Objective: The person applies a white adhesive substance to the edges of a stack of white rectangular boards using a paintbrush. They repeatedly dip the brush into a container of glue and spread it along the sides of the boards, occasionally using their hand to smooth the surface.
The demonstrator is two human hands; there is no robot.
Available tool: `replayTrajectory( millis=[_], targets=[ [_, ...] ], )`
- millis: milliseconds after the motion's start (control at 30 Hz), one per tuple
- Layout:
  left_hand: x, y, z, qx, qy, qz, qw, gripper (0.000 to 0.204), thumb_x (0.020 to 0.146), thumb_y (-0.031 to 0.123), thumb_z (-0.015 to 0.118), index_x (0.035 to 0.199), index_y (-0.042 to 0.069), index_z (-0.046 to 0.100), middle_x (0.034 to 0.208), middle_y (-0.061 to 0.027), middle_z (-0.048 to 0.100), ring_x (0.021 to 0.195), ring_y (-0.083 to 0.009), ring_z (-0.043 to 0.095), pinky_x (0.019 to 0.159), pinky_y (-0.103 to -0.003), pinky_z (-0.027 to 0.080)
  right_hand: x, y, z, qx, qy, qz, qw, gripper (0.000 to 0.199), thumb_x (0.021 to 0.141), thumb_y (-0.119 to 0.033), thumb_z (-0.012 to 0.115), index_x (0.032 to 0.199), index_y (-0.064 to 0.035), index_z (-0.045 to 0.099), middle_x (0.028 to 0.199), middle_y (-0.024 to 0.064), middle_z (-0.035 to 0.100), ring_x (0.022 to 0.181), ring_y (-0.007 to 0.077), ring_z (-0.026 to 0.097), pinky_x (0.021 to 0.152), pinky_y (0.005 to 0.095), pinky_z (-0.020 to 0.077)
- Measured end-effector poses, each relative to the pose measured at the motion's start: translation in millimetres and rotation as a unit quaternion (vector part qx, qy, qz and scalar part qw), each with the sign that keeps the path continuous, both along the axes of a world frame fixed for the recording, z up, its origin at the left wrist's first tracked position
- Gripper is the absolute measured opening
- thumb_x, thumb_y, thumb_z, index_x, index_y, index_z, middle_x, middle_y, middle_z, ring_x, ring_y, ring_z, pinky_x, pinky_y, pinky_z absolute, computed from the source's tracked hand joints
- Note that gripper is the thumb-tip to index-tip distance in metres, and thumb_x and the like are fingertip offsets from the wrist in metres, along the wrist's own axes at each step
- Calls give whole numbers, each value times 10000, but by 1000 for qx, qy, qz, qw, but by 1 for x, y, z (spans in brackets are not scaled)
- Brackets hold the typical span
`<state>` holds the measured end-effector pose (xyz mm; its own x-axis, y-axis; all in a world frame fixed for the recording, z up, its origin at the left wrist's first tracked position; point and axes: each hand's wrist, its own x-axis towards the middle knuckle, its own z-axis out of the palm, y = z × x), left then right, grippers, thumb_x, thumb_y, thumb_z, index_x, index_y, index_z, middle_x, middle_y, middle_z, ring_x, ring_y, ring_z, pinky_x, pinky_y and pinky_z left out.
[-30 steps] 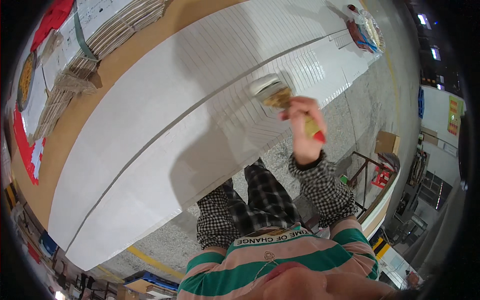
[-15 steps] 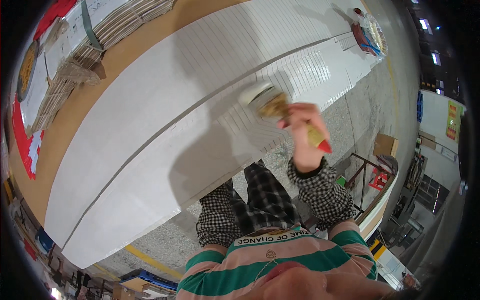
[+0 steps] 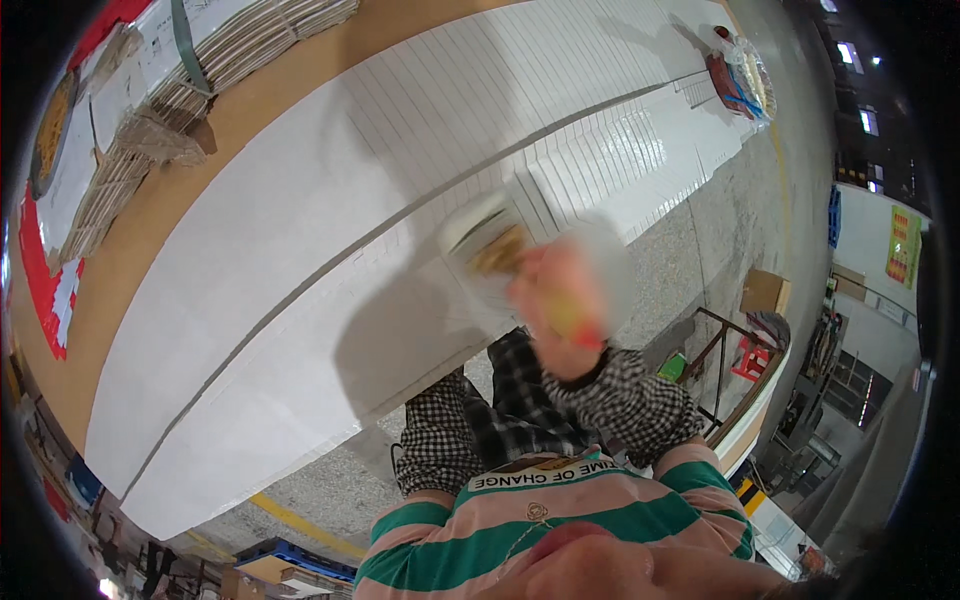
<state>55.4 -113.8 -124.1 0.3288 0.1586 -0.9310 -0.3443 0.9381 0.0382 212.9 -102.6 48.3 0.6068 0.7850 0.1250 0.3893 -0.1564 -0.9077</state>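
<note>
We grip a brush (image 3: 498,250) in our right hand (image 3: 562,288), fingers wrapped round its handle, both blurred. It is over the near white sheets (image 3: 270,330), bristles pointing left; we cannot tell whether they touch. Our left hand is hidden, so we cannot tell its fingers' state. Dark capitals cross a white band on our striped shirt (image 3: 590,512). At right, a yellow-green poster (image 3: 904,246) bears reddish marks too small to read.
</note>
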Motion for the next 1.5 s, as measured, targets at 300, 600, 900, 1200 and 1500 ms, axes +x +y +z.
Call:
replayTrajectory(
  millis=[300,600,900,1200,1500],
  targets=[
    [-16,-2,-12,-8,-1,-5,1000,597,963,393,491,1435,74,312,1414,-177,401,1218,-405,460,989,-567,407,13,-9,21,-56,180,89,978,44,880,30,531,879,46,572,976,176,595,660,203,641,601,282,540],
    [-51,6,-15,0,70,-48,996,598,967,393,485,1437,70,307,1412,-178,404,1221,-404,458,991,-566,406,99,-38,10,40,119,-6,992,100,917,-56,514,896,34,551,950,164,584,637,198,619,586,289,526],
    [-50,-2,-16,15,213,-125,969,598,971,392,479,1439,65,303,1410,-179,407,1223,-402,456,994,-565,404,296,-81,68,121,108,-221,962,207,874,-33,541,1055,56,589,972,88,589,734,139,571,675,293,485],
    [-13,-52,10,-69,338,-285,894,598,974,392,473,1441,61,299,1408,-180,410,1226,-401,454,996,-564,403,571,-121,101,118,-33,-338,933,296,932,-162,588,1135,52,611,954,95,671,747,117,601,676,266,501],
    [12,-73,34,-89,383,-316,863,598,978,391,467,1443,56,295,1406,-181,413,1228,-399,452,999,-563,402,641,-115,31,-1,-32,-289,957,223,916,-187,623,978,27,632,845,66,686,636,108,615,563,243,495]
  ],
)
